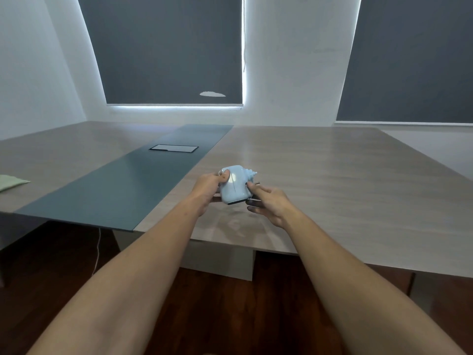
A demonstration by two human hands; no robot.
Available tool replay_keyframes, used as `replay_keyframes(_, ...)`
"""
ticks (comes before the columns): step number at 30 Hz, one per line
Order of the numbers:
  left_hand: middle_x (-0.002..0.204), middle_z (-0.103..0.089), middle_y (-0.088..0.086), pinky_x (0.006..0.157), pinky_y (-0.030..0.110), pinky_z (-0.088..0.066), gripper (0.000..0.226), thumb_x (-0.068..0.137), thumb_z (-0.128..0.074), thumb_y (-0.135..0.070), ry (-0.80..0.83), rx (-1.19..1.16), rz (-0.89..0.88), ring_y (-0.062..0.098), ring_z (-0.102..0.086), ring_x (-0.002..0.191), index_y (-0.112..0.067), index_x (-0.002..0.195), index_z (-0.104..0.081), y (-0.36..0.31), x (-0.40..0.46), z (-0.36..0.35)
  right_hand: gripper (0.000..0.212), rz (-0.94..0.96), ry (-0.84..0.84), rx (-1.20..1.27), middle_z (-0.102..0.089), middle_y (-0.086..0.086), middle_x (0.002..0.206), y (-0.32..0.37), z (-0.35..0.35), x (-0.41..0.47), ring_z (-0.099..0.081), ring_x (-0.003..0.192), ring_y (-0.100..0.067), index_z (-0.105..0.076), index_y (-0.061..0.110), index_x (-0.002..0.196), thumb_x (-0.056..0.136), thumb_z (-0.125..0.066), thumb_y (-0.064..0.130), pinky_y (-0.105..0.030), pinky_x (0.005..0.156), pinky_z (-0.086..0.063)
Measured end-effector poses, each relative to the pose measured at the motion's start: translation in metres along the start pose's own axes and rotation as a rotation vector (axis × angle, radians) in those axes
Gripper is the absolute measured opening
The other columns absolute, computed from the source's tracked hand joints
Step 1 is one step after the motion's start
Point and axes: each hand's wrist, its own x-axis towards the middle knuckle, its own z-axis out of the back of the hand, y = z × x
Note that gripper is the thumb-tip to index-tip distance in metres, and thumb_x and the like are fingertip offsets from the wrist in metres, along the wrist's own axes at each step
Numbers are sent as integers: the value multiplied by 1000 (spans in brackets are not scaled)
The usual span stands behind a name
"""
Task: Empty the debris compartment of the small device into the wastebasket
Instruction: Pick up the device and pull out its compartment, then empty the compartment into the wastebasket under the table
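A small pale blue device (pixel 234 184), rounded and about palm-sized, is held just above the wooden table (pixel 332 180) near its front edge. My left hand (pixel 208 189) grips its left side, with the thumb on top. My right hand (pixel 267 203) holds its right side, thumb and forefinger at a small metal part that sticks out there. A dark strip runs along the device's lower edge. No wastebasket is in view.
A dark grey inlay (pixel 122 185) crosses the table's left half, with a rectangular cable hatch (pixel 174 148) in it. A pale green cloth (pixel 11 181) lies at the far left. Dark wooden floor and a white cable (pixel 98 249) show below the table.
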Motion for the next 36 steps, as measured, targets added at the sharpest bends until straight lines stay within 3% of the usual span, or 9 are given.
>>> replay_keyframes(6,116,-68,5,68,33,-55,27,92,-59,-30,-19,52,-19,19,-64,96,-14,113,-66,1,8,-1,25,64,-82,45,-66,-12,98,4,27,5,-64,81,-25,-70,1,108,93,-67,21,-27,69,-59)
replay_keyframes(11,110,-65,6,88,44,-57,40,89,-67,-20,-86,93,-83,21,-64,98,-8,126,-58,10,11,-2,14,73,-195,45,-71,-16,99,5,53,3,-71,88,-30,-73,1,93,86,-73,13,-38,86,-59)
replay_keyframes(15,112,-63,10,95,48,-53,53,78,-78,-21,-160,186,-123,26,-64,105,-9,124,-54,21,14,-9,30,85,-284,26,-73,-16,102,3,64,0,-75,93,-30,-70,-3,103,75,-76,6,-38,85,-61)
replay_keyframes(21,110,-55,6,95,38,-50,60,75,-80,-17,-198,288,-137,21,-56,98,-9,125,-48,35,12,-26,24,112,-257,-18,-76,-14,101,-1,74,-7,-75,96,-29,-73,7,89,68,-76,-3,-39,85,-61)
replay_keyframes(28,120,-59,9,87,31,-47,65,73,-78,-13,-208,386,-97,22,-57,100,-10,130,-47,30,9,-35,27,114,-281,-34,-73,-15,98,11,84,-29,-72,102,-34,-69,0,100,75,-73,-8,-39,86,-60)
replay_keyframes(32,141,-51,9,96,31,-41,82,72,-78,-29,-224,546,-110,26,-52,126,-11,142,-40,17,0,-43,36,105,-340,-14,-70,-18,108,21,96,-45,-73,100,-38,-67,-6,108,74,-74,-3,-40,86,-61)
replay_keyframes(36,142,-49,8,105,38,-39,77,73,-70,-46,-279,667,-250,26,-44,133,-12,138,-47,-7,-23,-65,52,110,-377,-5,-67,-22,118,36,111,-69,-75,89,-36,-64,-10,117,68,-76,3,-37,76,-63)
